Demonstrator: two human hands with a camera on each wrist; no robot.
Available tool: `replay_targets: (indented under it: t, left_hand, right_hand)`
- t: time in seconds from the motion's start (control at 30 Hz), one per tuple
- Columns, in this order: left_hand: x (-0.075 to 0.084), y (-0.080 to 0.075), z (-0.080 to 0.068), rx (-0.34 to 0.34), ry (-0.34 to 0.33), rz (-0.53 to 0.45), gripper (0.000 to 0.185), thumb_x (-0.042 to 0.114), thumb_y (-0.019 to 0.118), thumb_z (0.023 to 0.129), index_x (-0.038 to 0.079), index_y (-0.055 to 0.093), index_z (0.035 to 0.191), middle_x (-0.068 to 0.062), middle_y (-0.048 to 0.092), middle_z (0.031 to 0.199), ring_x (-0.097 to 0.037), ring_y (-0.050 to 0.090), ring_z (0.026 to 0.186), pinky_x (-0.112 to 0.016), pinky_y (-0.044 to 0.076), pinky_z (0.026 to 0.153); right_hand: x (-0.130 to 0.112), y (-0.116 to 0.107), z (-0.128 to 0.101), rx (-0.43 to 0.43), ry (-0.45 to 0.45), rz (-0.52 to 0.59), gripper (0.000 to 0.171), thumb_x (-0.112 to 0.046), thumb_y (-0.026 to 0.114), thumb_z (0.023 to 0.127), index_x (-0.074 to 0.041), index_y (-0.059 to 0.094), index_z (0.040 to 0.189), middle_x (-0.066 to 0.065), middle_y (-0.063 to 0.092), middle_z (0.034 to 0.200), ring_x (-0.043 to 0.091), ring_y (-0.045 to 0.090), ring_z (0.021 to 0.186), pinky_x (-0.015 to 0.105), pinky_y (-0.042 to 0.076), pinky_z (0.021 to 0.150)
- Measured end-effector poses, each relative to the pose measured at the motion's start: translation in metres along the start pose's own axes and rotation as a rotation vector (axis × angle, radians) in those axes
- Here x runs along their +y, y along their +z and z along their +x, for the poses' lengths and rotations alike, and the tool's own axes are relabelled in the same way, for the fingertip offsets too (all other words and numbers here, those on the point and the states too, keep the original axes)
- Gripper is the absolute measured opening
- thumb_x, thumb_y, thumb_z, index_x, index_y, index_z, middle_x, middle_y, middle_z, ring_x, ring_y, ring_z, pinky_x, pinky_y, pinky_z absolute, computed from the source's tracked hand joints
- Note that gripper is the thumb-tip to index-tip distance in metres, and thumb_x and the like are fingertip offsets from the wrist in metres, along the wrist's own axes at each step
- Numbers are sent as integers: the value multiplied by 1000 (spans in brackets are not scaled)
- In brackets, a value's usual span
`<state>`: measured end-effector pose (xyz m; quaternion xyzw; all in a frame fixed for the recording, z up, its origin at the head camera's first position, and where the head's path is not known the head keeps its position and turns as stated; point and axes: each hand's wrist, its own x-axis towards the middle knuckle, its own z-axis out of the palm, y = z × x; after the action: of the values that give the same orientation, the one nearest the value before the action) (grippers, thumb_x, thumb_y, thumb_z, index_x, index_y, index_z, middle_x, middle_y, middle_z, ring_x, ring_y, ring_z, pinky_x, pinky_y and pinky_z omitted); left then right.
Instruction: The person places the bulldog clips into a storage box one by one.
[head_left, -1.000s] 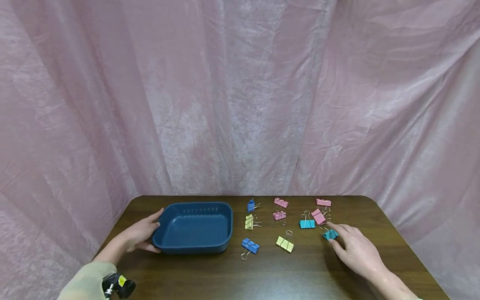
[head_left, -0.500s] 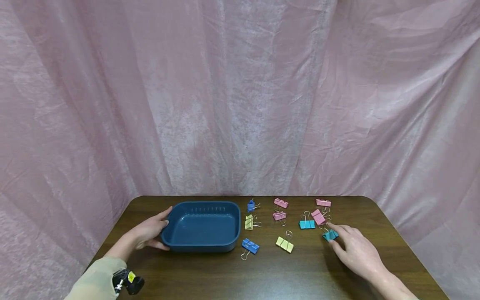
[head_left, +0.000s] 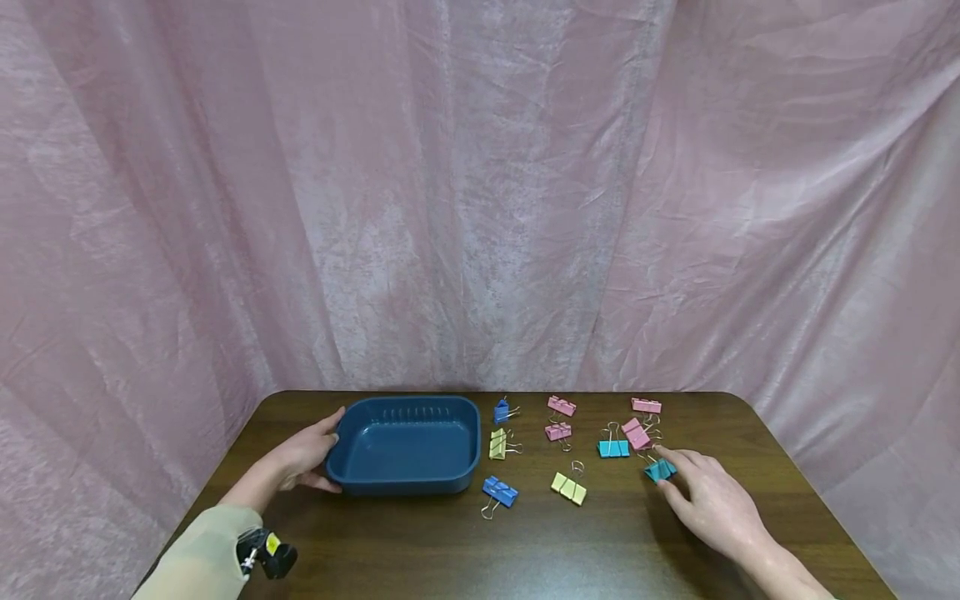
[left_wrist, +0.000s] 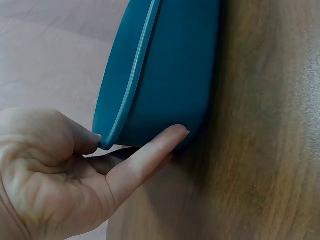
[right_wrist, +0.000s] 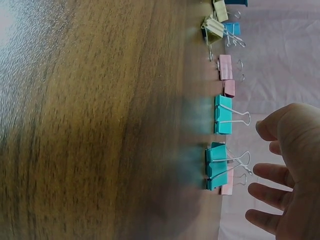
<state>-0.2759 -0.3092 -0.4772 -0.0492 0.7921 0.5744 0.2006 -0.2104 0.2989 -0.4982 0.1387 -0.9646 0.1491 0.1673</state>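
While left hand (head_left: 303, 457) grips tray (head_left: 405, 483); right hand (head_left: 712, 500) nears teal clip (head_left: 660, 471).

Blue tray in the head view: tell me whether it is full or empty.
Empty. The blue tray shows only its bare blue floor in the head view, with no clips inside. The binder clips all lie on the table beside it.

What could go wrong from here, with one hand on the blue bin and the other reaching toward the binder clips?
The left hand holds the blue plastic bin only at its end rim; pushed further, the bin could strike the yellow binder clip and the dark blue binder clip beside it. The right hand hovers open by the teal binder clip, whose wire handles lie close to a pink binder clip, so a grab might snag both.
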Motion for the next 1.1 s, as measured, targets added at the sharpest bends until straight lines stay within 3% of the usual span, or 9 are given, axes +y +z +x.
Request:
replay_targets:
  t: [0.2, 0.43, 0.7, 1.1]
  left_hand:
    - [-5, -10, 3, -61, -11, -59, 63, 6, 25, 111, 17, -5, 165, -38, 3, 160, -54, 53, 120, -60, 60, 74]
    - [-7, -18, -1, -151, -26, -168, 70, 2, 28, 108, 20, -7, 165, -42, 7, 157, -61, 42, 131, -64, 56, 80]
    - [-5, -20, -2, -168, -37, -223, 71, -1, 29, 107, 21, -6, 165, -41, 6, 157, -63, 42, 130, -66, 54, 84]
    - [-2, -19, -4, -165, -47, -226, 71, -2, 29, 107, 20, -6, 165, -42, 6, 157, -62, 42, 130, -65, 54, 86]
  right_hand:
    - [1, 1, -1, 8, -7, -1, 52, -26, 75, 92, -12, 61, 141, 12, 66, 129, 41, 59, 119, 61, 50, 91]
    - [1, 1, 1, 16, -22, -10, 52, -26, 76, 91, -13, 62, 140, 12, 66, 128, 42, 60, 117, 64, 48, 90]
    - [4, -3, 6, -2, -16, 6, 53, -24, 75, 92, -12, 60, 142, 14, 66, 129, 44, 58, 119, 67, 47, 91]
    - [18, -9, 11, -15, 34, 55, 52, -26, 69, 97, -6, 57, 143, 22, 60, 135, 49, 53, 122, 67, 45, 94]
